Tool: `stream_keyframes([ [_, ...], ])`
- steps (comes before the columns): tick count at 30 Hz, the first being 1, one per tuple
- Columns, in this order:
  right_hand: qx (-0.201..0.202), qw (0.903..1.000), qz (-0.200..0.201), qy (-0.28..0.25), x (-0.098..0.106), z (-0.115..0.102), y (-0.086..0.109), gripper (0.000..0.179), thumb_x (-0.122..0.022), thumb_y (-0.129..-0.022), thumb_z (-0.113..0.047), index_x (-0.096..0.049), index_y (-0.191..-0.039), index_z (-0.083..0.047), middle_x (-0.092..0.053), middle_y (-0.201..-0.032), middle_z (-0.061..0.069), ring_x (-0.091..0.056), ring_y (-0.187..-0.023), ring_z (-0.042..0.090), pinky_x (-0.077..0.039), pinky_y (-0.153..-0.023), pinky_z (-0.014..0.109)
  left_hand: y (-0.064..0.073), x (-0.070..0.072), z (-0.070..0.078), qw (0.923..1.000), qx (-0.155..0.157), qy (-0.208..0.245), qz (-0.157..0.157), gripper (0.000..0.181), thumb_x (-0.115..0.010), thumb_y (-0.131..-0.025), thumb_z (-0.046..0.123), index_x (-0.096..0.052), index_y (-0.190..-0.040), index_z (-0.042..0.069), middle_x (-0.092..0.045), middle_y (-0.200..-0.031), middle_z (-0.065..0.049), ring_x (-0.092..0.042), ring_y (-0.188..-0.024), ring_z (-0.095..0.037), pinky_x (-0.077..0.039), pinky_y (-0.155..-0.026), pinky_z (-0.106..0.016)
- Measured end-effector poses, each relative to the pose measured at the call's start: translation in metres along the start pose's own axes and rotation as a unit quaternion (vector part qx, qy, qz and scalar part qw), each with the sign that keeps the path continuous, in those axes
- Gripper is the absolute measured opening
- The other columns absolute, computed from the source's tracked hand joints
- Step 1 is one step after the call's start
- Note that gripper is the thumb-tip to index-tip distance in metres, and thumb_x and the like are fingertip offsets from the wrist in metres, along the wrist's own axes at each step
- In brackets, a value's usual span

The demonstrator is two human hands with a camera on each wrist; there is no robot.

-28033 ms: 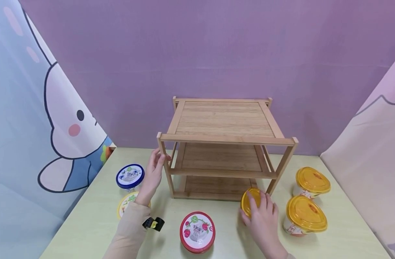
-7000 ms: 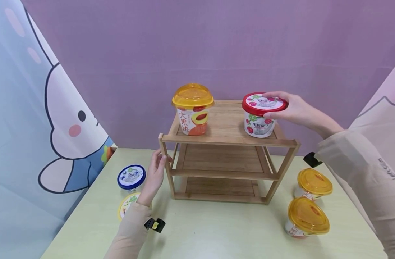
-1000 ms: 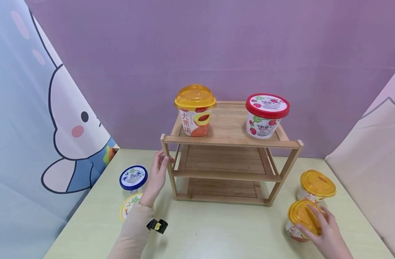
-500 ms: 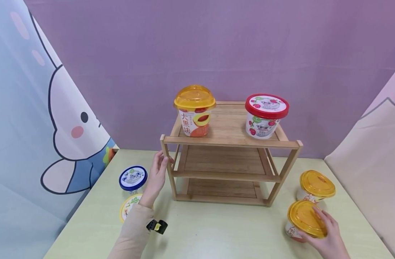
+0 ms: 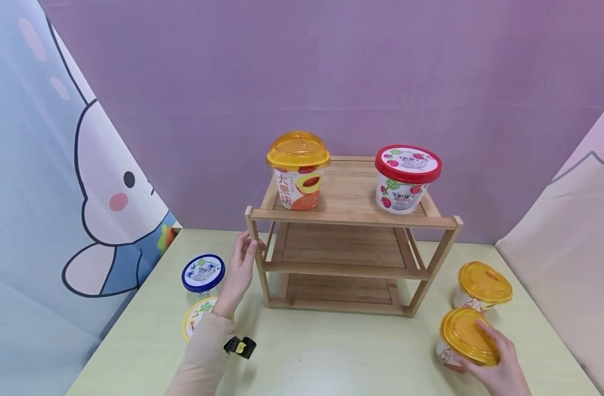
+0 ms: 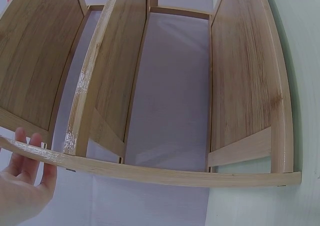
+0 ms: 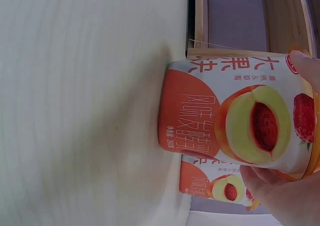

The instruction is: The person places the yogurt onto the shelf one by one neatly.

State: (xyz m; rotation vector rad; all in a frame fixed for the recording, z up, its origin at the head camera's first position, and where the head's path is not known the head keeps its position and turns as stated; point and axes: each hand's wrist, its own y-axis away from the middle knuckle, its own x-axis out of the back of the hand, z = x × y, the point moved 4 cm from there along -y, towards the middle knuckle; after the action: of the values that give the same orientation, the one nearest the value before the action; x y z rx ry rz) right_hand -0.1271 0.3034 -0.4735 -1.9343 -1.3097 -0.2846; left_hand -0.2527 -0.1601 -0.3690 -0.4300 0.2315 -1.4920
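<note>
My left hand [image 5: 239,272] holds the left front post of a three-tier wooden rack [image 5: 351,216]; its fingers [image 6: 35,148] lap over the post in the left wrist view. At the right, my right hand [image 5: 502,363] grips the nearer yellow-lidded yogurt cup [image 5: 469,336] around its side, just under the lid. The right wrist view shows this yogurt cup [image 7: 235,111] with its peach print. Another yellow-lidded cup [image 5: 482,283] stands right behind it. On the top shelf are a yellow-lidded yogurt cup [image 5: 298,170] at left and a red-lidded cup [image 5: 408,179] at right.
Left of the rack, a blue-lidded cup [image 5: 203,275] and a yellow-rimmed cup [image 5: 195,319] stand on the pale table [image 5: 331,357]; my left forearm partly covers the latter. A purple cloth [image 5: 302,71] hangs behind the rack.
Earlier, one yellow-lidded cup and the red-lidded cup went from the table to the top shelf. My right hand has since left the red-lidded cup and now grips the nearer yellow-lidded one.
</note>
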Motion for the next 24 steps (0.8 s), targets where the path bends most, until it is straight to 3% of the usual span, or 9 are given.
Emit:
stream_keyframes([
  [4, -0.023, 0.9996, -0.010, 0.013, 0.000, 0.001, 0.001, 0.083, -0.079, -0.056, 0.000, -0.040, -0.129, -0.002, -0.036, -0.114, 0.012, -0.014, -0.099, -0.021, -0.011, -0.081, -0.002, 0.000, 0.000, 0.000, 1.0000, -0.003, -0.001, -0.002, 0.031, -0.033, -0.097, 0.015, -0.034, -0.122, -0.002, -0.052, -0.094, -0.019, -0.049, -0.093, -0.017, -0.034, -0.084, -0.037],
  [7, -0.042, 0.9988, -0.019, 0.018, -0.001, 0.002, 0.001, 0.082, -0.079, -0.059, -0.003, -0.039, -0.130, -0.002, -0.035, -0.115, 0.020, -0.013, -0.098, -0.021, -0.011, -0.079, -0.002, 0.001, 0.000, 0.001, 1.0000, -0.005, -0.003, -0.003, 0.030, -0.032, -0.097, 0.015, -0.034, -0.122, -0.001, -0.051, -0.095, -0.022, -0.048, -0.093, -0.017, -0.033, -0.085, -0.037],
  [16, -0.064, 0.9975, -0.025, 0.015, 0.000, 0.001, 0.002, 0.079, -0.078, -0.061, -0.005, -0.039, -0.130, -0.003, -0.033, -0.118, 0.021, -0.013, -0.096, -0.021, -0.011, -0.078, -0.002, 0.001, 0.000, 0.001, 1.0000, -0.004, -0.004, -0.002, 0.029, -0.032, -0.097, 0.014, -0.035, -0.122, -0.001, -0.051, -0.095, -0.024, -0.048, -0.093, -0.015, -0.033, -0.085, -0.037],
  [19, -0.057, 0.9980, -0.022, 0.014, 0.001, -0.002, 0.001, 0.079, -0.079, -0.060, -0.005, -0.040, -0.129, -0.003, -0.034, -0.117, 0.018, -0.014, -0.097, -0.021, -0.012, -0.078, -0.002, 0.001, 0.000, 0.001, 1.0000, -0.004, -0.003, 0.000, 0.029, -0.033, -0.097, 0.014, -0.035, -0.122, -0.001, -0.052, -0.094, -0.021, -0.049, -0.092, -0.017, -0.033, -0.084, -0.036],
  [24, -0.023, 0.9997, -0.005, 0.009, 0.002, -0.013, -0.002, 0.079, -0.080, -0.054, -0.001, -0.045, -0.124, 0.000, -0.029, -0.114, -0.022, -0.017, -0.098, -0.019, -0.015, -0.078, -0.002, 0.000, 0.000, 0.001, 1.0000, -0.002, 0.000, 0.002, 0.029, -0.033, -0.097, 0.014, -0.035, -0.122, -0.001, -0.052, -0.092, -0.017, -0.049, -0.092, -0.018, -0.033, -0.084, -0.035],
])
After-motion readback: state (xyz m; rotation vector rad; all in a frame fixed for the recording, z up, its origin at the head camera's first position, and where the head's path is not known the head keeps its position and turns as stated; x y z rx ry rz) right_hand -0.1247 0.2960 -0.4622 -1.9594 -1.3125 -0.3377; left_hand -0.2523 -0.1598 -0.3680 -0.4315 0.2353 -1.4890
